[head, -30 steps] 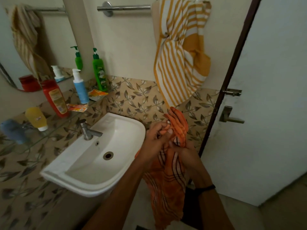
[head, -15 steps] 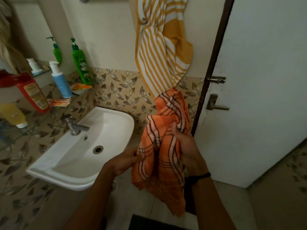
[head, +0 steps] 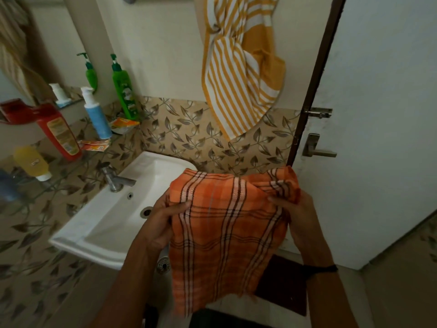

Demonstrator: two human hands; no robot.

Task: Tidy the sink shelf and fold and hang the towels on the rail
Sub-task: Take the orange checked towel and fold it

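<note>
Just right of the sink (head: 101,230), you've got the orange checked towel (head: 224,233) spread between both hands, hanging in front of you above the floor. Your left hand (head: 160,221) is clenched on the towel's left edge, thumb laid across the front; your right hand (head: 293,209) pinches the bunched upper right corner. The top edge runs roughly level, right corner rumpled.

Step in hand, by my read: folding this towel — hanging not yet done. Next move likely calls for straightening that right corner, then bringing the two edges together for a clean half-fold.

Up and right of the sink, the yellow striped towel (head: 238,74) hangs knotted and lopsided, so it likely needs redoing too; the rail itself is mostly out of frame.

On the shelf left of the sink — green bottle (head: 124,88), blue bottle (head: 97,117), red bottle (head: 60,131), loose sachets (head: 94,146) look unsorted.
</note>
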